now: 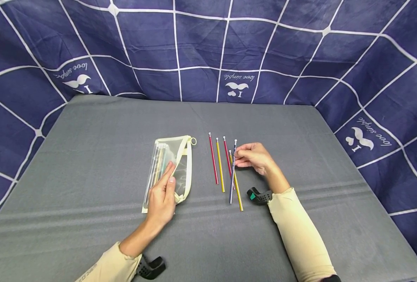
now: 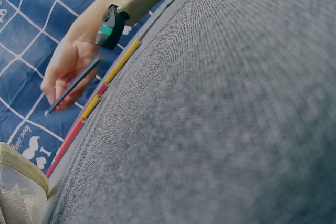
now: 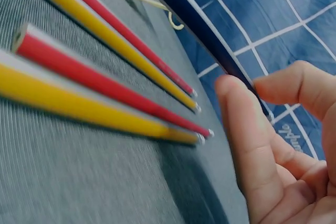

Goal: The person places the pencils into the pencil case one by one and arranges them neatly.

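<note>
My left hand (image 1: 161, 199) holds a see-through pencil pouch (image 1: 189, 172) with a cream zip edge and a ring pull; thumb and forefinger lie over its opening side. Inside the pouch shows a clear case of pencils (image 1: 157, 162). Between thumb and fingers, my right hand (image 1: 253, 157) pinches a dark blue pencil (image 1: 232, 178) near its eraser end. In the left wrist view this blue pencil (image 2: 76, 83) is lifted off the table. Below it lie two red pencils (image 3: 113, 80) and two yellow pencils (image 3: 100, 108), roughly side by side.
A grey cloth-covered table (image 1: 99, 156) bears everything. Dark blue curtains (image 1: 201, 47) with white grid lines stand along its back and sides. Black bands (image 1: 152, 268) are worn on both wrists.
</note>
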`<state>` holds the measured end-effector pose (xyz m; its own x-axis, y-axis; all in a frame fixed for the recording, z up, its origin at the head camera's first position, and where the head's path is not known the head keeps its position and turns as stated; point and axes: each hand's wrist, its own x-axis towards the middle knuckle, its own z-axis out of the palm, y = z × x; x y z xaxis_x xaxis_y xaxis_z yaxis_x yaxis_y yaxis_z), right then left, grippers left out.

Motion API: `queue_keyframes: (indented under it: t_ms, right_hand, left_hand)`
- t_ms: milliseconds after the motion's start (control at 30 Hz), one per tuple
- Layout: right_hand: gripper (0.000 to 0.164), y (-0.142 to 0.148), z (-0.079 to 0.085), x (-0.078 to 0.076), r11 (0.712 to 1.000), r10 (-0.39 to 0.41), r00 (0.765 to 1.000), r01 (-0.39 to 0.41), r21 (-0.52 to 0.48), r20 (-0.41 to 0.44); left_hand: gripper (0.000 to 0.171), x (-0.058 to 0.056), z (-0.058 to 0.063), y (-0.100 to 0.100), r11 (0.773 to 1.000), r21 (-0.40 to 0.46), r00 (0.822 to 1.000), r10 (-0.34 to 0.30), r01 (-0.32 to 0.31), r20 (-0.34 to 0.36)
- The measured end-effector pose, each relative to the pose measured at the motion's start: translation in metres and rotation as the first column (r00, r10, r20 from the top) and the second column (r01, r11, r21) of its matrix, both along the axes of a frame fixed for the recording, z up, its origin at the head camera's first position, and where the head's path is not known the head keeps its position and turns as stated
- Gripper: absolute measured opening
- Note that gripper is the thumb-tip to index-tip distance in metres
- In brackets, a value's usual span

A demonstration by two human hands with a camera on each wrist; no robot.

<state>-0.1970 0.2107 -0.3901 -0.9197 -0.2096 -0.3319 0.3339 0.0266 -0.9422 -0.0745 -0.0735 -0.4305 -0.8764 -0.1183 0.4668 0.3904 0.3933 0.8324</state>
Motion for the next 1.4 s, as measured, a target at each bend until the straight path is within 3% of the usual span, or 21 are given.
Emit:
queue_keyframes:
  t_ms: [333,967,1200,1400]
  right_hand:
    - [0.011,-0.024,0.0,-0.004,0.988,-0.131,0.99,0.127,-0.093,-0.049]
    - [0.013,-0.073,0.002,-0.006,0.955,-0.227,0.971,0.208,-0.211,-0.069]
    - [0.015,-0.089,-0.003,-0.001,0.957,-0.204,0.975,0.181,-0.225,-0.084]
    - [0.016,-0.108,-0.011,0.006,0.968,-0.138,0.99,0.129,-0.216,-0.03]
  left_hand:
    - [0.035,0.0,0.0,0.001,1.0,0.017,1.0,-0.004,0.004,-0.003]
    - [0.035,0.001,0.003,0.0,1.0,0.024,1.0,-0.006,0.006,0.005]
    - [0.035,0.0,0.0,0.0,1.0,0.011,1.0,-0.006,0.006,-0.025]
    - [0.035,-0.001,0.001,0.0,1.0,0.005,1.0,-0.009,0.01,-0.026]
